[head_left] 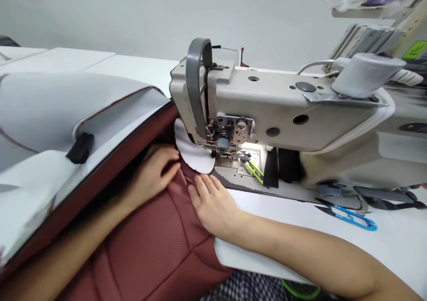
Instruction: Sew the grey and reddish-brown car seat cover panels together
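Shows maroon cover (147, 234) at 7 o'clock, running up to machine bed. Lays right hand (213, 205) palm-down on it at 6, fingers close together, nearly straight, flat on cloth. Shows blue snips (356, 216) on white table (267, 212) at 4. Curls left hand (158, 172) at 8, thumb and forefinger apart; cannot tell whether pinching cloth or just touching. Shows white flap (193, 152) near centre, toward 8, just beside fingertips; yellow-green snips (254, 169) on bed at 4; sewing machine (267, 109) at 2, thread cone (367, 76) on top; pale wall (133, 20) behind at 11.
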Tool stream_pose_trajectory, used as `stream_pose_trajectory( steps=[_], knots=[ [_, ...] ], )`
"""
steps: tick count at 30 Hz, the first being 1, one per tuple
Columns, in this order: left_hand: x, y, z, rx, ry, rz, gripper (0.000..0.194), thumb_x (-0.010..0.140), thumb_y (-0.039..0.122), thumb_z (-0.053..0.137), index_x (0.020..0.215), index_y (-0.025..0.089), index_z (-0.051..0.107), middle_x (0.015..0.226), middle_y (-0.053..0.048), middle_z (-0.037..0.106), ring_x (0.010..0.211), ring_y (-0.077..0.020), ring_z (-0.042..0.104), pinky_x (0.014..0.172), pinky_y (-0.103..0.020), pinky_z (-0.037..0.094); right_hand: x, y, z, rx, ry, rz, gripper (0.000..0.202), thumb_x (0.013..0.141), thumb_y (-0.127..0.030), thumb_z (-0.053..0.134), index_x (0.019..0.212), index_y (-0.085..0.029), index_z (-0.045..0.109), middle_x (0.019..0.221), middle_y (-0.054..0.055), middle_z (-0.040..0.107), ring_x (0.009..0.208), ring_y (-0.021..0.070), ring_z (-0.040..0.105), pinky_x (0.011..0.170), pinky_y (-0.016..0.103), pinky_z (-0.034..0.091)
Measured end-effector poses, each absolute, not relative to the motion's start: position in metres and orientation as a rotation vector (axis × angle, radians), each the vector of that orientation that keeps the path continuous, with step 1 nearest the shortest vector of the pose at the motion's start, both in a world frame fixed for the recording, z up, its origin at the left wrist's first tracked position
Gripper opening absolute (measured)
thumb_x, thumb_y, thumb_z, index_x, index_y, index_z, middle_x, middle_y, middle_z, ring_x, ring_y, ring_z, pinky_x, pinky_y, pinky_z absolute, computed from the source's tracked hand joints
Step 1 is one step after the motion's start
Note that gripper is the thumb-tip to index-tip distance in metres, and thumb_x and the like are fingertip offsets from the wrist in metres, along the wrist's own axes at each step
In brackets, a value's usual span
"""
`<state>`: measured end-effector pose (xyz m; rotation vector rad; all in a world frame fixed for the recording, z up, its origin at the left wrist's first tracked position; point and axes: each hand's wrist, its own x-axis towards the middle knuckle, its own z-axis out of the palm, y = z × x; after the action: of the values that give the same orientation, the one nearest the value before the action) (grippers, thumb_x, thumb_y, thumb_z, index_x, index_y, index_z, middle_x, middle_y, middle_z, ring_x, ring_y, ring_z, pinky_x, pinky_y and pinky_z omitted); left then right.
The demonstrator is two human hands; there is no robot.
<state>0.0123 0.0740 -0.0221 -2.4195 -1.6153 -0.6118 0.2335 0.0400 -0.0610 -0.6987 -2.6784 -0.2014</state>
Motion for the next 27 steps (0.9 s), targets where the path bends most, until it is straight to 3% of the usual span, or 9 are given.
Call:
stream_pose_trajectory(
  steps=[2, 5, 8, 10, 14, 27],
  knots=[
    [0.027, 0.059, -0.020, -2.632, -1.278, -0.643, 0.024, 0.096, 0.018, 0.045, 0.107, 0.017, 0.066, 0.114, -0.008, 0.070, 0.120, -0.0204, 0.059, 0.106, -0.035, 0.048, 0.233, 0.038, -0.063, -0.696, -2.668, -0.234, 0.038, 0.098, -0.014, 0.042, 0.128, 0.003, 0.059, 0.132, 0.030, 0.059, 0.120, 0.0332, 0.061, 0.100, 0.049, 0.050],
    [0.046, 0.064, -0.016, -2.824, -1.129, -0.450, 0.034, 0.095, 0.009, 0.042, 0.119, 0.017, 0.064, 0.124, -0.008, 0.067, 0.118, -0.0190, 0.058, 0.101, -0.032, 0.050, 0.235, 0.039, -0.062, -0.671, -2.685, -0.226, 0.039, 0.098, -0.013, 0.040, 0.128, 0.006, 0.058, 0.131, 0.032, 0.059, 0.119, 0.0330, 0.062, 0.095, 0.047, 0.053],
    [0.052, 0.080, -0.016, -2.856, -1.250, -0.378, 0.027, 0.094, 0.013, 0.050, 0.112, 0.017, 0.069, 0.110, -0.006, 0.070, 0.102, -0.0202, 0.059, 0.089, -0.031, 0.053, 0.238, 0.042, -0.058, -0.606, -2.725, -0.213, 0.040, 0.097, -0.012, 0.041, 0.129, 0.006, 0.057, 0.131, 0.034, 0.058, 0.119, 0.0346, 0.062, 0.086, 0.046, 0.057],
    [0.049, 0.086, -0.019, -2.872, -1.355, -0.514, 0.023, 0.095, 0.015, 0.052, 0.105, 0.018, 0.072, 0.100, -0.005, 0.070, 0.095, -0.0184, 0.059, 0.086, -0.029, 0.052, 0.241, 0.044, -0.057, -0.581, -2.742, -0.219, 0.041, 0.097, -0.013, 0.040, 0.129, 0.006, 0.057, 0.131, 0.034, 0.058, 0.119, 0.0352, 0.062, 0.083, 0.045, 0.057],
    [0.040, 0.089, -0.022, -3.018, -1.458, -0.804, 0.022, 0.097, 0.021, 0.052, 0.097, 0.020, 0.074, 0.092, -0.002, 0.071, 0.090, -0.0132, 0.062, 0.085, -0.023, 0.050, 0.246, 0.047, -0.058, -0.566, -2.761, -0.188, 0.041, 0.097, -0.015, 0.041, 0.130, 0.003, 0.057, 0.133, 0.032, 0.057, 0.122, 0.0329, 0.060, 0.090, 0.046, 0.055],
    [0.044, 0.104, -0.022, -2.916, -1.330, -0.432, 0.034, 0.100, 0.020, 0.042, 0.099, 0.024, 0.075, 0.099, -0.001, 0.074, 0.093, -0.0170, 0.058, 0.086, -0.028, 0.047, 0.253, 0.067, -0.058, -0.671, -2.688, -0.093, 0.039, 0.097, -0.012, 0.041, 0.128, 0.002, 0.060, 0.133, 0.028, 0.059, 0.120, 0.0334, 0.060, 0.094, 0.046, 0.054]
  ],
)
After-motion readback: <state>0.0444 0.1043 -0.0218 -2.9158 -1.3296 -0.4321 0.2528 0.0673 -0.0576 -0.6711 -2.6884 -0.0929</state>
